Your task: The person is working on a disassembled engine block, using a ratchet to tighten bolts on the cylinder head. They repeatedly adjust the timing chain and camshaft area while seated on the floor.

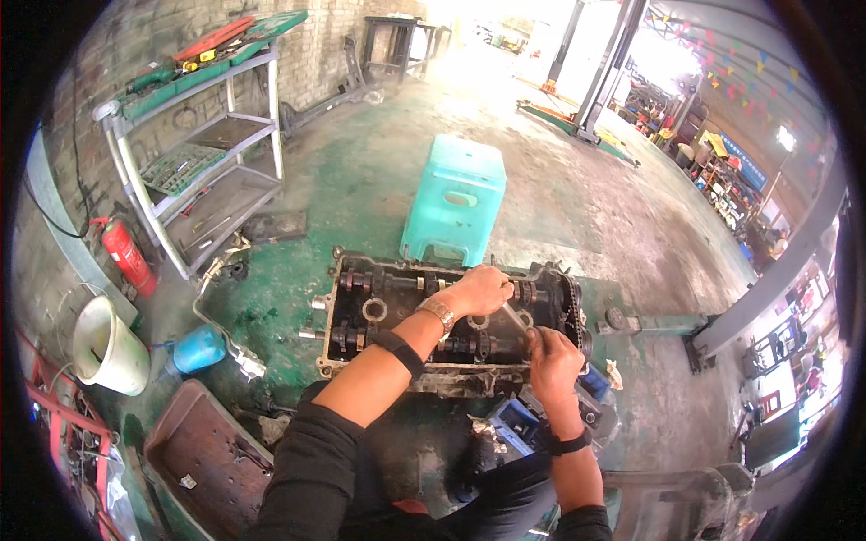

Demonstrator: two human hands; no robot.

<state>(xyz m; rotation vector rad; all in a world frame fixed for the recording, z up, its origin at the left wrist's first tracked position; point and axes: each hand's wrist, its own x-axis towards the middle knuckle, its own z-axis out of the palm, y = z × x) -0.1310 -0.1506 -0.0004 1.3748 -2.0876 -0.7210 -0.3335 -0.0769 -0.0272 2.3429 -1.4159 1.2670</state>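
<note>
An engine cylinder head (410, 279) with its camshafts exposed lies across in front of me, and a timing chain (572, 311) runs down its right end. My left hand (483, 290) reaches over the far camshaft, its fingers closed round one end of a slim, wrench-like metal tool (516, 317). The tool slants down to the right, toward the near camshaft. My right hand (554, 361) has its fingers closed at the tool's lower end, by the engine's near right corner. Both fingertips and the tool's ends are mostly hidden.
A turquoise plastic stool (458, 185) stands just beyond the engine. At left are a tool cart (194, 176), a fire extinguisher (129, 257), a white bucket (110, 347) and a brown tray (203, 451). Blue bins (514, 426) sit below my right hand, and a lift arm (654, 323) lies right.
</note>
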